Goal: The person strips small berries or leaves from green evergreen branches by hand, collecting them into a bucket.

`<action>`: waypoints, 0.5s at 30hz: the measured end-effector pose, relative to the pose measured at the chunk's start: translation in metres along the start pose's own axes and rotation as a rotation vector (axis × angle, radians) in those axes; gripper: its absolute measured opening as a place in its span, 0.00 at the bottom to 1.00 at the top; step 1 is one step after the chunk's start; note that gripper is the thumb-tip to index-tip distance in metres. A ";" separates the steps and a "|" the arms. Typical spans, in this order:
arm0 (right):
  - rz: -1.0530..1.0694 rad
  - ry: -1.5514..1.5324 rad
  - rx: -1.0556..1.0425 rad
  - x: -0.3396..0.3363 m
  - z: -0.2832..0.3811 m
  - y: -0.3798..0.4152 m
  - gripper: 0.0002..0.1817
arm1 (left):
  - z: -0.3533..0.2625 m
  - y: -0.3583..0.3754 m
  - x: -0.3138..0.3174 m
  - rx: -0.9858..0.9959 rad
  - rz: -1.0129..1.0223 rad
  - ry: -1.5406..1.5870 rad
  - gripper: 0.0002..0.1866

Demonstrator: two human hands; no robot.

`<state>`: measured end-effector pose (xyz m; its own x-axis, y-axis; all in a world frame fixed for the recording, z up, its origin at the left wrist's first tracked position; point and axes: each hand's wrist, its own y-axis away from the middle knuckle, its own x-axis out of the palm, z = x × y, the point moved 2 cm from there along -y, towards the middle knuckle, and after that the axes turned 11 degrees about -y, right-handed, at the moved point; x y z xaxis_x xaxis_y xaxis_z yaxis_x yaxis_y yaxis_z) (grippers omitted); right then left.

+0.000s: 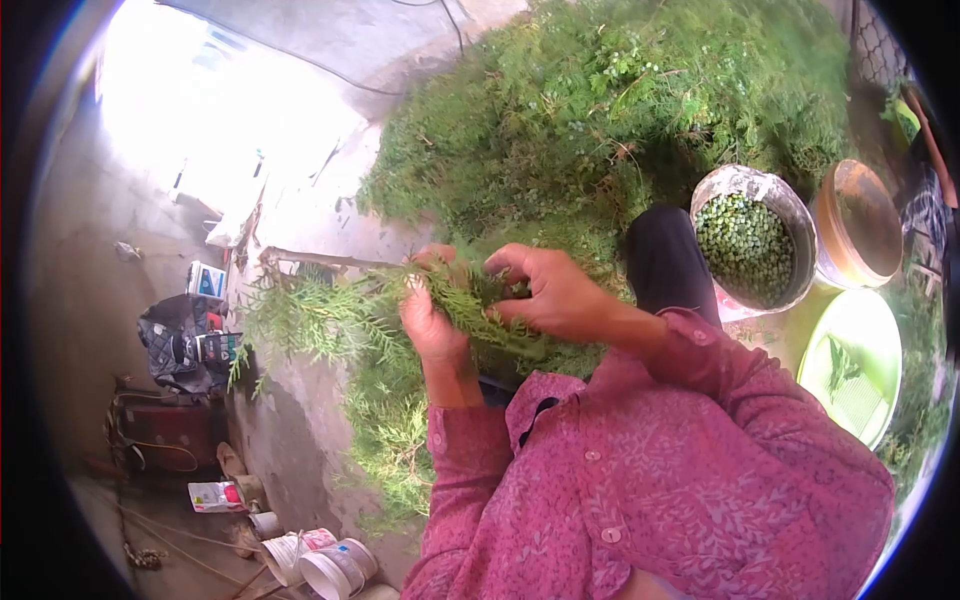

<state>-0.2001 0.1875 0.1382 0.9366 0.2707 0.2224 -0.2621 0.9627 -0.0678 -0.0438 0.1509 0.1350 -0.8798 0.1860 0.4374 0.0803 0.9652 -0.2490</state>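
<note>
A leafy evergreen branch [325, 312] with a woody stem stretches to the left from my hands. My left hand [434, 315] is closed around it, thumb up along the sprigs. On the branch's right end, my right hand [548, 290] curls its fingers and thumb in among the leaves; what lies between those fingertips is too hidden to name. A big heap of similar cut greenery [600, 110] rises beyond my hands, and more sprigs [395, 430] lie below the branch.
At my right stands a bucket [806, 240] holding many small green cones or berries [745, 245]. Beside it are a tan bucket [868, 225] and a light green basket [880, 385] with a sprig inside. White tubs [330, 575], a dark bag [170, 345] and a box [207, 281] sit at left.
</note>
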 end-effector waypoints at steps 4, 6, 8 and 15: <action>-0.109 0.155 -0.300 0.005 -0.001 0.000 0.26 | -0.007 0.000 0.018 0.064 0.148 -0.056 0.16; -0.127 0.159 -0.319 0.006 0.005 0.001 0.26 | -0.010 0.001 0.023 0.059 0.135 -0.001 0.17; -0.112 0.144 -0.244 0.008 0.013 0.005 0.26 | -0.013 0.000 0.024 0.048 0.171 0.122 0.18; -0.045 0.230 -0.332 0.002 0.003 -0.008 0.23 | -0.011 0.003 0.022 0.068 0.193 -0.068 0.18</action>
<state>-0.1970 0.1804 0.1416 0.9829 0.1836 0.0110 -0.1656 0.9092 -0.3819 -0.0575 0.1597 0.1534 -0.8812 0.3509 0.3168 0.2205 0.8979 -0.3811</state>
